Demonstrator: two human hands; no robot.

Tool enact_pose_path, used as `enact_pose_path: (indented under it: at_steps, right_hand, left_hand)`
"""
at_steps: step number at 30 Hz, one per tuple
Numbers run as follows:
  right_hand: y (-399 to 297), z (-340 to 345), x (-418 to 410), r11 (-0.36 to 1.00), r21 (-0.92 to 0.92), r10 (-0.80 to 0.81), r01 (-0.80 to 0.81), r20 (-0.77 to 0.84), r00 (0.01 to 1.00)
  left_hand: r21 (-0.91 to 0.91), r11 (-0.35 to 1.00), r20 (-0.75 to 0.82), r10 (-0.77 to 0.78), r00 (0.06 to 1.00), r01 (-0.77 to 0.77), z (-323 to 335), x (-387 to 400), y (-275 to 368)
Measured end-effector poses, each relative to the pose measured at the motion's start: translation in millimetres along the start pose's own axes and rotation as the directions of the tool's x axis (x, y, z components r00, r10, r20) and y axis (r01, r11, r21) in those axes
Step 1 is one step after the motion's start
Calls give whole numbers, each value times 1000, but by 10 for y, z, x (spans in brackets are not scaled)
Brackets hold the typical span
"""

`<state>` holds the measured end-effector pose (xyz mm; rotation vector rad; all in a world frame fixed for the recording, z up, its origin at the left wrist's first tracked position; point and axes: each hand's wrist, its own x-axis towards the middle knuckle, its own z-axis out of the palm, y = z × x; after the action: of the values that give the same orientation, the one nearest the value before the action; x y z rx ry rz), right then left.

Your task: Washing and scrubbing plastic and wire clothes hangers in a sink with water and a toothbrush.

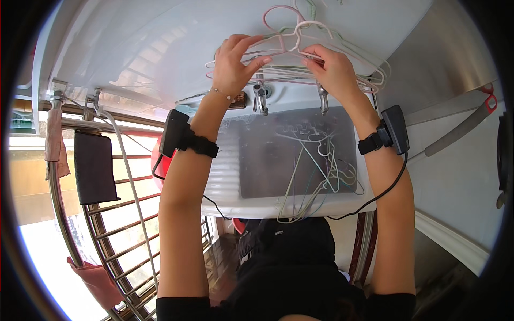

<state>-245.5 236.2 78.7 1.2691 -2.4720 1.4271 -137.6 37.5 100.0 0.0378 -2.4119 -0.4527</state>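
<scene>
Several pink, white and green clothes hangers (298, 48) hang in a bunch on the wall above the sink taps. My right hand (331, 68) pinches the shoulder of a pale pink hanger near its neck. Across from it, my left hand (237, 60) is at the bunch's left side, thumb and fingers apart; whether it bears on a wire is unclear. Below, a tangle of pale green, white and blue hangers (327, 176) lies partly in the grey water of the white sink (257, 209) and over its front rim.
Two metal taps (261, 98) (323, 100) stick out over the sink's back edge, with a brown brush (239, 100) beside the left one. Metal window bars (124, 236) and hanging cloths (95, 166) are at the left. A grey-handled tool (457, 130) hangs at the right.
</scene>
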Motion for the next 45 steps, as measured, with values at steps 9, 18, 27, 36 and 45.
enact_pose_path:
  at_steps: [9,18,27,36,45]
  right_hand:
    - [107,35,19,969,247,16,-9,-26,1000]
    - [71,-94,65,986,159,-28,46,-114,993]
    - [-6,-80,105,995,32,-85,93,-198,977]
    - [-63,-74,83,997,53,-40,51,-189,981]
    - [-175,-29,54,989,139,-23,49,-188,982]
  left_hand:
    - [-243,729,-16,-663,749,640,-328,-326,-1059]
    - [-494,247,393,-792,467,834,-294,-401,-1058]
    - [-710,64,368,-816,447,701,-189,-691,-1058]
    - [-780,-268,519,-782,345,566,405,-810,-907]
    - [-815,-304,504,-791,346,493,515,-716,-835]
